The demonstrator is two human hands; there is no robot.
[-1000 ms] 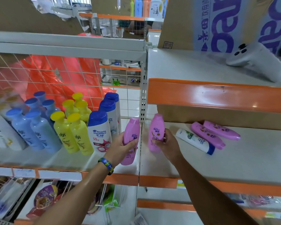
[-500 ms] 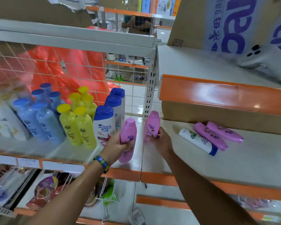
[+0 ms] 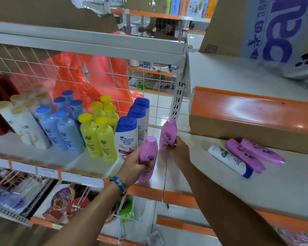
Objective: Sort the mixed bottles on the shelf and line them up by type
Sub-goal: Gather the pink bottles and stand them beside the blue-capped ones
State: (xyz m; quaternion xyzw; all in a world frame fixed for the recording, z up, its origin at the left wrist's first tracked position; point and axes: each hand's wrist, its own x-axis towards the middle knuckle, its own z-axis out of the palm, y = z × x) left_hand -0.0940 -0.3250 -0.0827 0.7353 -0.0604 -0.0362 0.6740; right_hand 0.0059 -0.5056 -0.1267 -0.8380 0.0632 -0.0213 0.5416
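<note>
Legibly, "head & shoulders" — left hand, right hand, pink bottles gripped

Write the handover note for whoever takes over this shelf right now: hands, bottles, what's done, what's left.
Left hand grips a pink plastic bottle, cap up, beside the blue-capped white shampoo row.
Right hand holds a second pink bottle just behind it.
Done: gold-capped white, pale blue and yellow bottles stand in rows.
Left: two pink bottles and one white blue-capped bottle lie flat to the right; stand them by type.

"head & shoulders" on the blue-capped white bottle; partial purple letters on the cardboard box
</note>
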